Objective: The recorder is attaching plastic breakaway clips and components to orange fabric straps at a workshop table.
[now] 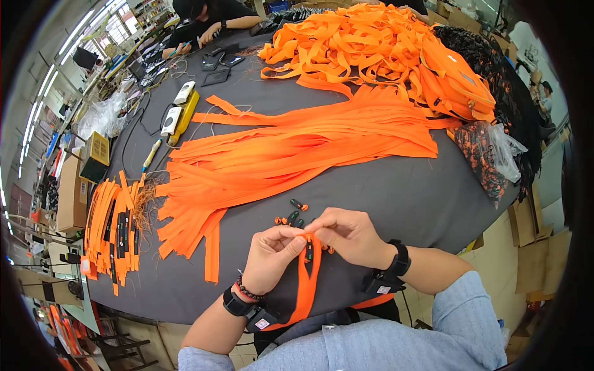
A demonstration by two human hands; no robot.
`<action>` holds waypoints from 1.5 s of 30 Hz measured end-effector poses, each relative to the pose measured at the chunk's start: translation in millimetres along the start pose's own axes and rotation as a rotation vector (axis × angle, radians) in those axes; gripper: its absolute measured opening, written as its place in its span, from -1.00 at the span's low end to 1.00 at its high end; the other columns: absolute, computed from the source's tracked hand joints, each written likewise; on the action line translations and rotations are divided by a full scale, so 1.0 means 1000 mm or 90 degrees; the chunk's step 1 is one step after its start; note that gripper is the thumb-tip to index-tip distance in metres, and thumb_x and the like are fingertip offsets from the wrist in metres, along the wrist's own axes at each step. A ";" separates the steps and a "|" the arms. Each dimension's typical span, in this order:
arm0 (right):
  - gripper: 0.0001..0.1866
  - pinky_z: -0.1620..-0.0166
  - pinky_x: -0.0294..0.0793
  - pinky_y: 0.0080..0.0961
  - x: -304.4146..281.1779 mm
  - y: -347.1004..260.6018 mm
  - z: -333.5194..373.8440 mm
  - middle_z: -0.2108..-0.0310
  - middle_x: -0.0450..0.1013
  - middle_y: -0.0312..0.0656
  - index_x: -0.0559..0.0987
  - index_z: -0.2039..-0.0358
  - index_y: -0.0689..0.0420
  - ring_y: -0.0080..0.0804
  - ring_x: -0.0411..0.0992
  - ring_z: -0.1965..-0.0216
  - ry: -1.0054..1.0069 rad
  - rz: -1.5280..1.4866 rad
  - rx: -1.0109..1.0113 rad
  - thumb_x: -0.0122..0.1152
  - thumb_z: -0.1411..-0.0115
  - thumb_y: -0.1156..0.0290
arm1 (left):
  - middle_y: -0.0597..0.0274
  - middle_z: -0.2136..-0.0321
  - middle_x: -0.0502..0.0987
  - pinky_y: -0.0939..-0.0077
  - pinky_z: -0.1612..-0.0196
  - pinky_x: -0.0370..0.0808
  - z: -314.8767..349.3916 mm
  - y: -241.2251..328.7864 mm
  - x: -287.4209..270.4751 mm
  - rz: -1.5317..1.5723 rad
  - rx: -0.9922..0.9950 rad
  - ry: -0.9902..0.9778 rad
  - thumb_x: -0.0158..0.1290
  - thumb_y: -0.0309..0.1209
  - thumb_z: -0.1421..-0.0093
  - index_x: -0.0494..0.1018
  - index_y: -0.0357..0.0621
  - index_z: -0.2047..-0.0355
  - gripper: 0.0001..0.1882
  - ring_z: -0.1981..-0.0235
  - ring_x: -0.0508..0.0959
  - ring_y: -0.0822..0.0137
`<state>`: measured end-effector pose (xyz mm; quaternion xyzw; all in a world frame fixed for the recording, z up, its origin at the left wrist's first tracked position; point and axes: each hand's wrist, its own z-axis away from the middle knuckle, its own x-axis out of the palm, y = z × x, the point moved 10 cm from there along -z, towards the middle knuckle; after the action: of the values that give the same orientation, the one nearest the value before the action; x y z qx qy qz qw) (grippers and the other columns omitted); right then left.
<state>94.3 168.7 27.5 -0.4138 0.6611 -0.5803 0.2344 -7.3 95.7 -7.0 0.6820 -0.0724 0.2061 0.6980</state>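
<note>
Both my hands meet near the table's front edge, pinching the upper end of an orange zipper (306,294). My left hand (275,250) has thumb and forefinger closed on one side of that end. On the other side, my right hand (352,238) grips with thumb and forefinger too. A small black zipper pull (309,247) hangs between the two parted strips just below my fingertips. From there the zipper runs down toward my lap. Beyond my hands lies a small group of black-and-orange zipper pulls (291,219), partly hidden by my fingers.
A broad stack of orange zipper strips (297,139) covers the table's middle. Behind are an orange strap heap (352,43) and an orange bag (455,80). Short orange and black strips (114,229), a yellow power strip (184,117) and a clear bag of pulls (486,154) lie around. A person (210,25) works opposite.
</note>
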 end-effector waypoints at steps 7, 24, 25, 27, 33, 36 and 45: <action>-0.82 0.31 0.42 -0.68 -0.006 -0.001 -0.001 0.35 0.51 -0.27 0.56 0.19 0.23 -0.65 0.42 0.36 -0.028 0.032 0.014 0.16 -0.25 0.43 | 0.12 0.29 0.59 0.57 0.18 0.54 0.000 0.004 0.001 0.000 0.023 -0.011 0.04 -0.56 -0.25 0.50 -0.32 0.18 -0.85 0.28 0.59 0.42; -0.89 0.30 0.39 -0.69 -0.046 0.003 -0.004 0.37 0.40 -0.39 0.44 0.28 0.18 -0.71 0.34 0.37 0.171 -0.002 0.066 0.00 -0.34 0.42 | 0.31 0.44 0.60 0.80 0.36 0.48 0.009 -0.018 0.024 -0.240 -0.186 -0.090 0.21 -0.49 -0.13 0.53 -0.32 0.37 -0.87 0.44 0.55 0.63; -0.89 0.31 0.39 -0.69 -0.064 0.008 -0.005 0.37 0.40 -0.39 0.45 0.28 0.16 -0.70 0.34 0.40 0.216 -0.057 0.078 0.02 -0.33 0.40 | 0.32 0.45 0.60 0.81 0.37 0.47 0.011 -0.023 0.026 -0.275 -0.221 -0.115 0.22 -0.48 -0.13 0.53 -0.31 0.39 -0.87 0.45 0.55 0.64; -0.90 0.33 0.41 -0.65 -0.107 0.013 -0.011 0.43 0.40 -0.40 0.46 0.29 0.11 -0.66 0.34 0.47 0.322 -0.228 0.053 0.06 -0.32 0.37 | 0.32 0.47 0.60 0.79 0.38 0.46 0.019 -0.032 0.031 -0.165 -0.255 -0.157 0.20 -0.49 -0.14 0.50 -0.29 0.45 -0.87 0.46 0.55 0.62; -0.83 0.24 0.48 -0.49 -0.206 0.004 -0.013 0.40 0.43 -0.30 0.44 0.31 0.16 -0.54 0.40 0.40 0.473 -0.249 -0.093 -0.05 -0.37 0.36 | 0.20 0.39 0.57 0.39 0.29 0.63 0.023 -0.028 0.033 0.016 -0.384 -0.204 0.01 -0.44 -0.29 0.39 -0.27 0.19 -0.84 0.44 0.63 0.33; -0.80 0.20 0.48 -0.44 -0.231 -0.003 -0.014 0.37 0.44 -0.26 0.44 0.30 0.19 -0.49 0.42 0.37 0.497 -0.238 -0.138 -0.09 -0.38 0.35 | 0.19 0.40 0.57 0.46 0.23 0.61 0.024 -0.020 0.037 0.031 -0.364 -0.284 -0.02 -0.36 -0.32 0.34 -0.26 0.07 -0.74 0.40 0.62 0.38; -0.80 0.12 0.41 -0.58 -0.219 -0.094 0.162 0.26 0.41 -0.32 0.43 0.14 0.20 -0.58 0.39 0.21 0.571 -0.015 -0.174 -0.08 -0.39 0.35 | 0.22 0.37 0.62 0.65 0.25 0.48 0.159 0.010 -0.001 -0.295 -0.381 -0.370 0.03 -0.43 -0.28 0.38 -0.36 0.02 -0.69 0.34 0.58 0.53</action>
<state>368.2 257.2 45.2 -0.1569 0.7628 -0.6121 -0.1376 16.4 -60.7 10.8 0.4785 -0.1668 -0.1846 0.8421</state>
